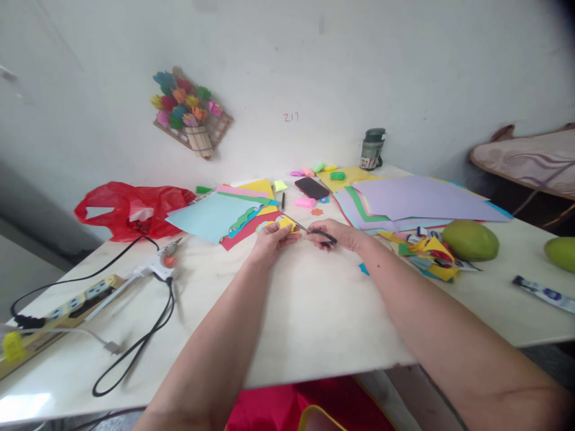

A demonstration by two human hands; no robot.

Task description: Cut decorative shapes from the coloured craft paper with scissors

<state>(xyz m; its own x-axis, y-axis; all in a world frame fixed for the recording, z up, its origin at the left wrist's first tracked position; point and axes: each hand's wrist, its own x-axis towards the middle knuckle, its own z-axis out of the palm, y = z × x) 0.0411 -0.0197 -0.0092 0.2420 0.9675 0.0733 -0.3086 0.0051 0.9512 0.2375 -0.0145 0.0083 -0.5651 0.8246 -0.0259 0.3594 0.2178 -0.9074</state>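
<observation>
Near the middle of the table, my left hand [273, 239] pinches a small piece of yellow paper [286, 222]. My right hand [335, 233] grips the black handles of a pair of scissors [324, 236], its blades pointing left against the yellow paper. How far the blades are apart is too small to tell. Just behind my left hand lie a red sheet [242, 232] and a light blue sheet [211, 214] with wavy-cut coloured edges beside it. An orange paper cutout [317, 212] rests behind the scissors, and a blue scrap [363, 269] lies by my right forearm.
Coloured paper sheets [404, 197], paper scraps [433, 254] and a green mango [471, 240] are at the right. A phone [311, 188] and a bottle [372, 148] stand farther back. Left are a red plastic bag [130, 206], a glue gun [159, 263], cables and a power strip [76, 305].
</observation>
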